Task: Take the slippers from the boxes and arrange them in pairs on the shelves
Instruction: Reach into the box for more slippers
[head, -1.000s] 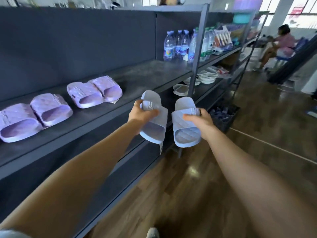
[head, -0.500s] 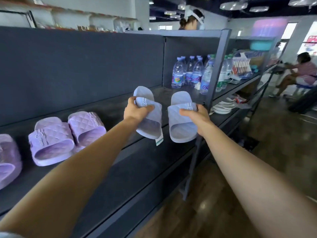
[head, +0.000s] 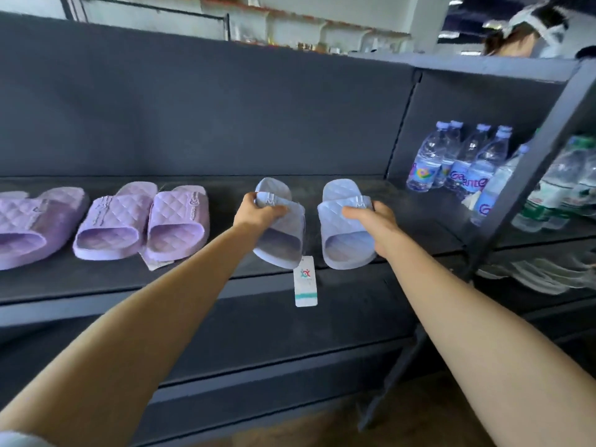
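The left hand (head: 258,216) grips the tagged blue slipper (head: 282,235) by its quilted strap, with the fingers (head: 251,199) curled round the strap's far edge and the thumb pressed along its top. A paper tag (head: 305,282) hangs from this slipper's toe, below the fingers and over the front lip of the shelf (head: 96,282). The right hand (head: 371,225) holds the second blue slipper (head: 338,240) the same way: thumb across the strap, fingers (head: 378,206) wrapped over its outer side.

Both slippers sit side by side between the two hands, apart from each other, toes toward the person, low over the shelf board. Whether their soles touch it cannot be told.

Left of the left fingers a purple pair (head: 142,227) rests on the same board, and another purple slipper (head: 29,227) lies further left. Beyond the right fingers stand water bottles (head: 451,162).
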